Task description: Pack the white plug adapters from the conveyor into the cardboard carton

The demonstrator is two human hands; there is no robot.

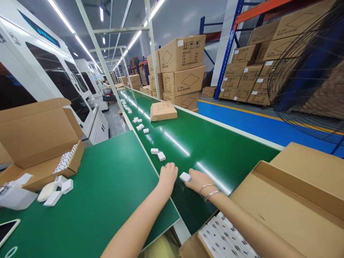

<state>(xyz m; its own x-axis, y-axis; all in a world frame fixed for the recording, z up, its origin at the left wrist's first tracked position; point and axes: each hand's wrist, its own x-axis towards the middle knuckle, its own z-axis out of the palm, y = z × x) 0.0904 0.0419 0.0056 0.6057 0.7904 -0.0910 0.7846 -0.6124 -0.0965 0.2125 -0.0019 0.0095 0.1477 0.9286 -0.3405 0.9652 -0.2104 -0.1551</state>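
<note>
My right hand (pixel 198 180), with metal bangles on its wrist, holds a white charger plug (pixel 185 176) by one end above the green conveyor belt (pixel 220 143). Just left of it, at the belt's near edge, my left hand (pixel 168 176) is closed with its fingers curled down; what they hold, if anything, is hidden. Beyond that hand, two more chargers (pixel 161 156) lie touching on the belt. Below my right forearm, an open carton holds rows of white chargers (pixel 224 236), partly covered by the arm.
Farther along the belt lie several chargers (pixel 139 127) and a closed cardboard box (pixel 163 110). An open carton (pixel 72 161) with chargers stands on the green side table (pixel 107 200), near loose white pieces (pixel 53 197) and a phone (pixel 8 229). A wire fan guard (pixel 303 79) stands at right.
</note>
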